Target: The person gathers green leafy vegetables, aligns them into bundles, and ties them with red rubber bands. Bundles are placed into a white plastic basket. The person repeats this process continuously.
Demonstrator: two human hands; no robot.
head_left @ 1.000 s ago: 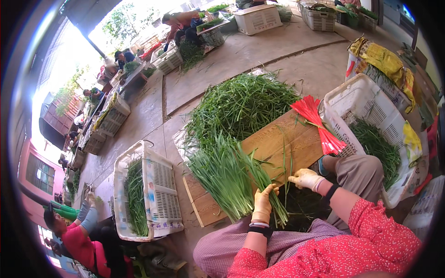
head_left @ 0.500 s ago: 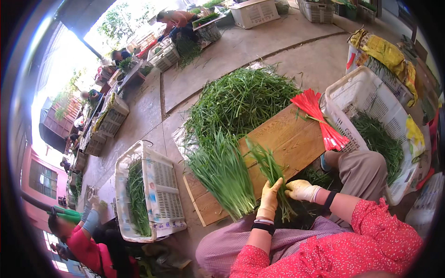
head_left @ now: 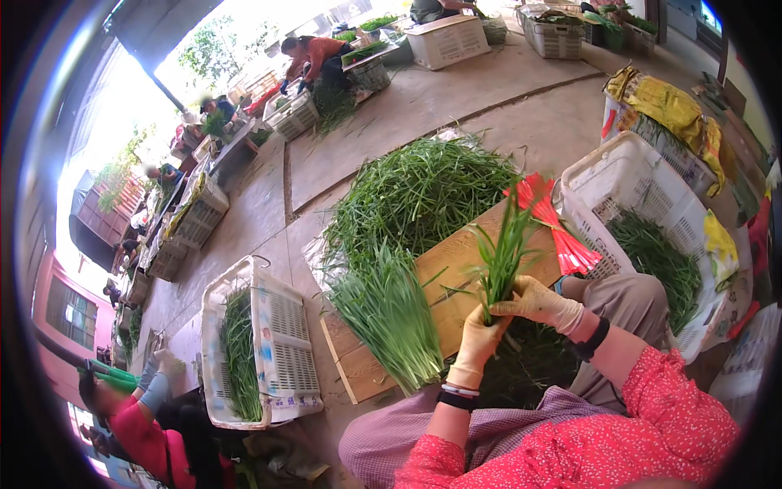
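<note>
Upright over the wooden board (head_left: 458,316) stands a small bunch of garlic chives (head_left: 502,257), its leaf tips pointing up and away from me. My left hand (head_left: 477,349), in a pale glove, is closed round the lower stems. From the right my right hand (head_left: 544,306), also gloved, grips the same bunch just above the left one; its fingertips are partly hidden by the stems. A neatly laid heap of chives (head_left: 391,318) rests on the board's left part, root ends toward me. Beyond it spreads a big loose pile of chives (head_left: 423,191).
Red strips (head_left: 562,236) lie on the board's right end. White plastic crates holding greens stand on the left (head_left: 287,359) and right (head_left: 588,183). A co-worker in pink (head_left: 155,432) sits at the lower left. Other people and crates line the far side.
Both hands have lifted the bunch, turning it from slanting over the board to upright. My right hand has come up against the stems above my left hand.
</note>
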